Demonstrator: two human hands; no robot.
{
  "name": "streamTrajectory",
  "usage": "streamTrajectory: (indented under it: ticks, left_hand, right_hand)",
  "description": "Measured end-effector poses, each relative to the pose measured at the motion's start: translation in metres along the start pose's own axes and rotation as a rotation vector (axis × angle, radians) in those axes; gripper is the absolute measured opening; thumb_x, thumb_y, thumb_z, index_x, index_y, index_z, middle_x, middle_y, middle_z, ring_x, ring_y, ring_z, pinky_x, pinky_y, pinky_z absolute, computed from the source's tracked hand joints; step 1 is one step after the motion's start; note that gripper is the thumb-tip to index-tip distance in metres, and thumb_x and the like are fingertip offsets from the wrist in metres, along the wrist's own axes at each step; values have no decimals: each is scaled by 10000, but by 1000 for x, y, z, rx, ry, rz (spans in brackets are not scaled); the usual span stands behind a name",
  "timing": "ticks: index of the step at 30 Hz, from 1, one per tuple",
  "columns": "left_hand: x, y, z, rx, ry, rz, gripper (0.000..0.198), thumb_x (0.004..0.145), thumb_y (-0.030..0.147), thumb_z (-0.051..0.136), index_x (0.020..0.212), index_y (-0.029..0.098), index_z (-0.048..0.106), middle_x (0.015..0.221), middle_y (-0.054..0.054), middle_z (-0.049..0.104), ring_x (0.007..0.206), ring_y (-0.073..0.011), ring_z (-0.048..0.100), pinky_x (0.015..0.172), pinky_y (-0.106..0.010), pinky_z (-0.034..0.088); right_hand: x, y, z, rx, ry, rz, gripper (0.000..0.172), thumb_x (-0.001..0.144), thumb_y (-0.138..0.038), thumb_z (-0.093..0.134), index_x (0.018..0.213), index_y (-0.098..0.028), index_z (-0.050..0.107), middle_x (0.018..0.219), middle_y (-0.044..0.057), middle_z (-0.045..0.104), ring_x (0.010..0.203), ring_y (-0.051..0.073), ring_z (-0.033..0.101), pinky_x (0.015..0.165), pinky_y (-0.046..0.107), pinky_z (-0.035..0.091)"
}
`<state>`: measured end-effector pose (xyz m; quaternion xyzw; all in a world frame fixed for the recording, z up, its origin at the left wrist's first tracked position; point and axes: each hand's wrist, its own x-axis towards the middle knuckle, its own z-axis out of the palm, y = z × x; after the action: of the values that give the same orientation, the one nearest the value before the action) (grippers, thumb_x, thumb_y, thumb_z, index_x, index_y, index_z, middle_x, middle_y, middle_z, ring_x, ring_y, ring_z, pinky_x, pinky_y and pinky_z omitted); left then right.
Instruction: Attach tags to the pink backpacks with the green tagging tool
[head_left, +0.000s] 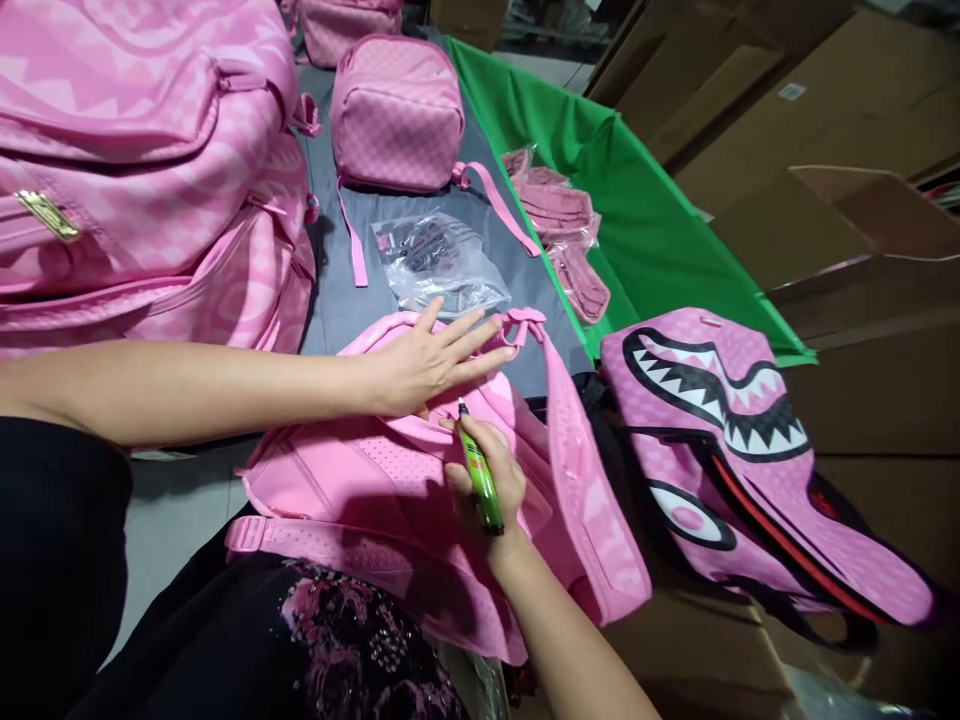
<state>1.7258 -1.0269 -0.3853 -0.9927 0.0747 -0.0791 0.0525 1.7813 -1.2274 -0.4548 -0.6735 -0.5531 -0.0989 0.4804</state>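
A pink backpack (360, 480) lies across my lap with its padded back and shoulder straps facing up. My left hand (431, 362) rests flat on its upper part, fingers spread. In my right hand (491, 475) is a green marker pen (480, 475), its dark tip pointing up and away from me, close to the backpack's fabric below my left palm. One shoulder strap (592, 490) of the backpack hangs off to the right. Just beyond my left fingertips sits a clear plastic bag (442, 262) with small dark items inside.
Large pink backpacks (150, 170) are piled at the left. A small pink checked bag (397, 115) stands further back on the grey surface. Pink wrapped pieces (559, 215) lie beside a green fabric panel (637, 210). At right are a shark-mouth backpack (690, 390) and cardboard boxes (825, 110).
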Motion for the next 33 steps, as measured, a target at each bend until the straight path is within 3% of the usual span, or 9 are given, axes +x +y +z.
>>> streamTrajectory:
  ticks: [2, 5, 9, 14, 17, 20, 24, 30, 33]
  left_hand:
    - [3, 4, 3, 14, -68, -15, 1101, 744, 417, 801, 1601, 240, 133, 1666, -181, 147, 1485, -424, 262, 1127, -612, 283]
    - [11, 6, 11, 27, -143, -66, 914, 858, 325, 686, 1602, 254, 159, 1636, -221, 224, 1395, -425, 419, 1075, -586, 354]
    - [16, 2, 21, 10, -106, -59, 689, 961, 256, 497, 1590, 203, 221, 1606, -238, 290, 1398, -388, 427, 1082, -551, 352]
    - [15, 4, 25, -2, -75, -175, 721, 922, 285, 579, 1573, 229, 272, 1584, -211, 341, 1349, -409, 447, 1074, -555, 342]
    - [13, 10, 19, 22, -97, -219, 763, 897, 268, 614, 1573, 231, 263, 1489, -210, 452, 1253, -390, 500, 1036, -531, 372]
    - [7, 15, 6, 60, -137, -254, 676, 928, 202, 527, 1559, 234, 286, 1354, -195, 542, 1161, -344, 528, 1003, -502, 388]
    - [1, 15, -7, 68, -185, -264, 616, 957, 147, 412, 1553, 237, 283, 1320, -169, 542, 1140, -303, 520, 981, -460, 393]
    - [0, 11, -1, 35, -222, -270, 671, 955, 227, 465, 1579, 210, 219, 1404, -196, 487, 1236, -336, 489, 1039, -483, 366]
    - [2, 9, 5, 43, -147, -209, 710, 972, 233, 440, 1601, 254, 112, 1563, -185, 339, 1401, -360, 385, 1128, -544, 281]
  right_hand:
    - [1, 1, 1, 30, -5, 183, 448, 954, -460, 528, 1323, -205, 530, 1089, 140, 750, 992, 280, 741, 850, 425, 616]
    - [7, 2, -4, 50, -63, 396, 361, 927, -386, 589, 1241, -210, 554, 1023, 97, 772, 928, 248, 758, 812, 373, 622]
    - [26, 12, -21, 20, -250, 340, 266, 911, -358, 622, 1139, -225, 655, 1028, 74, 773, 887, 230, 753, 841, 368, 608]
    - [54, 25, -38, 99, -493, 332, 273, 927, -387, 619, 1119, -218, 713, 1095, 72, 769, 977, 238, 733, 884, 383, 570]
    - [70, 24, -44, 158, -629, 424, 260, 947, -390, 577, 1055, -205, 724, 995, 58, 778, 864, 204, 727, 772, 325, 556]
    - [86, 15, -49, 201, -785, 496, 206, 934, -372, 574, 938, -189, 668, 749, 6, 704, 613, 139, 611, 570, 253, 457]
    - [106, 7, -52, 160, -958, 473, 128, 893, -296, 602, 834, -186, 632, 661, -15, 612, 576, 116, 509, 551, 232, 394]
    - [111, 11, -50, 103, -1007, 428, 159, 895, -303, 614, 888, -177, 711, 741, 29, 688, 662, 147, 580, 639, 255, 450]
    - [105, 9, -51, 107, -984, 457, 163, 893, -278, 611, 940, -171, 726, 749, 20, 696, 634, 133, 571, 610, 244, 432]
